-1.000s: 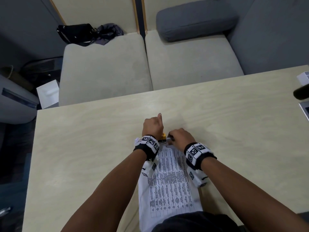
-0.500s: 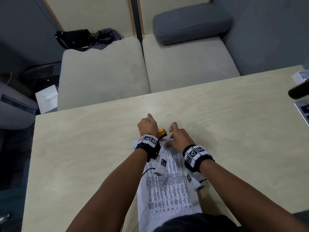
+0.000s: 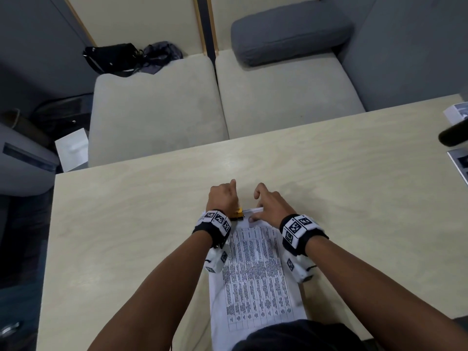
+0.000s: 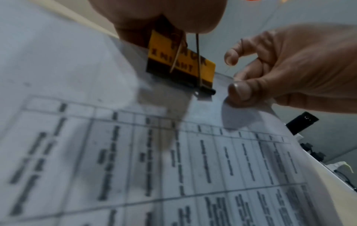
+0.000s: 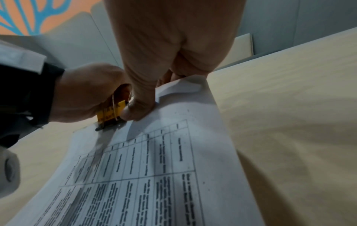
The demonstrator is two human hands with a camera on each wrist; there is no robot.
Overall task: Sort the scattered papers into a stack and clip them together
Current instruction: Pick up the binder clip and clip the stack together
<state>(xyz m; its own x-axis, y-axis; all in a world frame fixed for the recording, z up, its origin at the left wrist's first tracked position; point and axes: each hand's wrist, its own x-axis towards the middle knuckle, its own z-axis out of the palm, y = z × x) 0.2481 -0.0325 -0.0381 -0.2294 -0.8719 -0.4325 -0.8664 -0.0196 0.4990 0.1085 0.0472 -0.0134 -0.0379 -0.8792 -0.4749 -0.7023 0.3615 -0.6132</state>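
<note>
Head view: two hands work at the top edge of a paper stack, in the middle of the frame.
Head view shows the white printed paper stack [image 3: 255,272] lying on the pale wooden table [image 3: 126,236], with the small yellow and black binder clip [image 3: 238,214] on its top edge, just under the left hand [image 3: 222,196]. Left wrist view shows the left hand [image 4: 158,16] squeezing the clip's [image 4: 181,64] wire handles at upper middle, its mouth biting the papers [image 4: 173,160]. Right wrist view shows the right hand [image 5: 168,50] pinching the paper's [image 5: 173,160] top edge, thumb on top, touching the clip [image 5: 110,113] at centre left.
</note>
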